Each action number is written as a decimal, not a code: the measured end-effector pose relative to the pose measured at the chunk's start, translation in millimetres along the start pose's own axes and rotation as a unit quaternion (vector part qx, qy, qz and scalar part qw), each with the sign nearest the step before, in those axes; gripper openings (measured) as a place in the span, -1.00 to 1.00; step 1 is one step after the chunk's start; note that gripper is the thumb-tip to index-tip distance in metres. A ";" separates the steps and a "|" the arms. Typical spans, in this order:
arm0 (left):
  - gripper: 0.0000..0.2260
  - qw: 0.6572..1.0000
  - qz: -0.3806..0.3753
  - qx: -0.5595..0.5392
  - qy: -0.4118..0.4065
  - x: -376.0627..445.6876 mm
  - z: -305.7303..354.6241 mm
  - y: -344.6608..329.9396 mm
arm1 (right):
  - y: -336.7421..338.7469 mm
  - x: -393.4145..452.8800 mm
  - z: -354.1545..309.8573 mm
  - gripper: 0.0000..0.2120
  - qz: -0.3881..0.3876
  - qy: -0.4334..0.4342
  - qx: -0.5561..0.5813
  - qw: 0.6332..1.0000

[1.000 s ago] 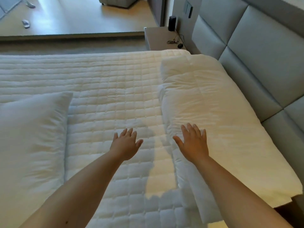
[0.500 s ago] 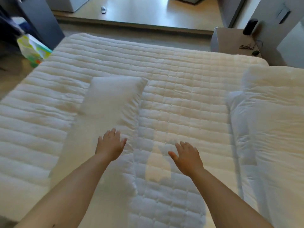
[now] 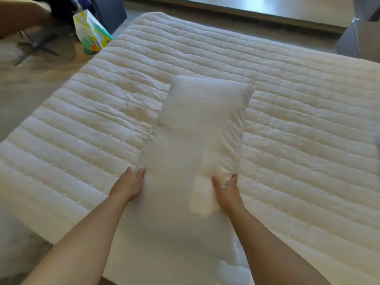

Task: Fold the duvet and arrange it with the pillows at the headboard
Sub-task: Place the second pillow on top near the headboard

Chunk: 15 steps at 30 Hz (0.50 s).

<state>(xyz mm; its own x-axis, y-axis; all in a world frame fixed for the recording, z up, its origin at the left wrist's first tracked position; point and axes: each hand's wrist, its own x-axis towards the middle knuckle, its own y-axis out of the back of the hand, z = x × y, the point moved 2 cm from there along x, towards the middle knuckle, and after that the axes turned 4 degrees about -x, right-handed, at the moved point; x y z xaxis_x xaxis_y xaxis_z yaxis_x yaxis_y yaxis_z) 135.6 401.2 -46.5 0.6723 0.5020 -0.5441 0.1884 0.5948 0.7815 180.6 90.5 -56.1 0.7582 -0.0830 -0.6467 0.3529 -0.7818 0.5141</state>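
A white pillow (image 3: 197,145) lies lengthwise on the quilted mattress (image 3: 308,130), near the bed's middle. My left hand (image 3: 128,187) presses against the pillow's left side, fingers together. My right hand (image 3: 227,192) pinches the pillow's right edge, thumb on top and fingers at the side. The folded duvet and the headboard are out of view.
A green and yellow bag (image 3: 90,32) stands on the floor past the bed's far left corner, beside a dark cabinet (image 3: 109,11). A grey bedside table (image 3: 362,40) sits at the far right. Wooden floor runs along the left side of the bed.
My view has swung left, away from the duvet at the headboard. Both hands moved from hovering over the mattress onto the pillow's two sides.
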 end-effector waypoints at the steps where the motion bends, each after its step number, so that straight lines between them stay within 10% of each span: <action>1: -0.31 1.000 -0.010 -0.020 0.015 4.8 -4.2 -3.4 | -3.3 5.1 1.2 -0.10 0.005 -0.022 0.011 1.000; 6: -0.25 0.992 -0.063 -0.108 0.021 4.7 2.9 -19.9 | 9.6 16.1 9.0 -0.47 0.055 -0.023 0.018 0.998; 9: -0.26 0.950 -0.226 -0.215 0.026 -8.6 8.2 -26.6 | 42.9 13.7 25.2 -0.48 0.072 0.012 0.004 0.997; 12: -0.33 0.922 -0.322 -0.203 0.063 -19.3 5.2 -25.8 | 76.1 11.3 47.5 -0.14 -0.073 -0.049 -0.056 0.995; 15: -0.38 0.930 -0.206 -0.301 0.051 -1.9 18.3 -29.8 | 96.4 12.9 44.5 -0.15 -0.186 -0.102 -0.072 0.975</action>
<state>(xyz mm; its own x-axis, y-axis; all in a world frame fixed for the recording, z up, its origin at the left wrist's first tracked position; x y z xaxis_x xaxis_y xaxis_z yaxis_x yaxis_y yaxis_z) 141.9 371.0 -63.2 0.5544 0.1916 -0.8099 -0.0397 0.9781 0.2043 200.0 -13.5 -39.9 0.4434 0.0561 -0.8946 0.6671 -0.6873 0.2875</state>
